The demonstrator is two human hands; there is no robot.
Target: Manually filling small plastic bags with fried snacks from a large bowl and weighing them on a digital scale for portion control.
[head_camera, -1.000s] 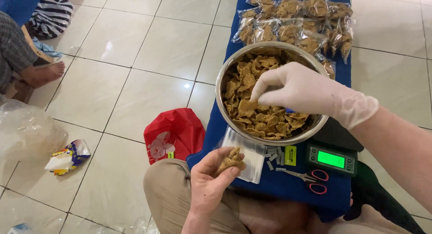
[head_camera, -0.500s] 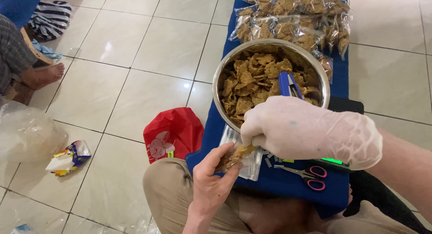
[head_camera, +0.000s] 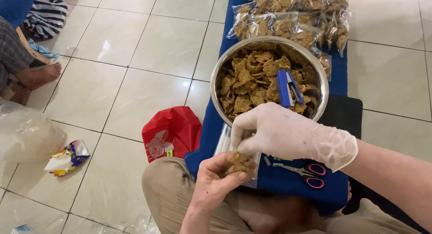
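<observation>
Holding a small heap of brown crackers [head_camera: 240, 163] in its cupped, half-open palm, the bare left hand [head_camera: 216, 182] sits just below the gloved right hand [head_camera: 281, 132]; the right hand pinches a clear bag [head_camera: 225, 141], fingers closed on its edge; filling appears in progress. Beyond both hands, a steel bowl [head_camera: 315, 67] holds many loose crackers and a blue stapler [head_camera: 288, 87]; farther on, sealed packets [head_camera: 292, 15] lie finished; scissors [head_camera: 303, 173] rest just beneath the right hand.
</observation>
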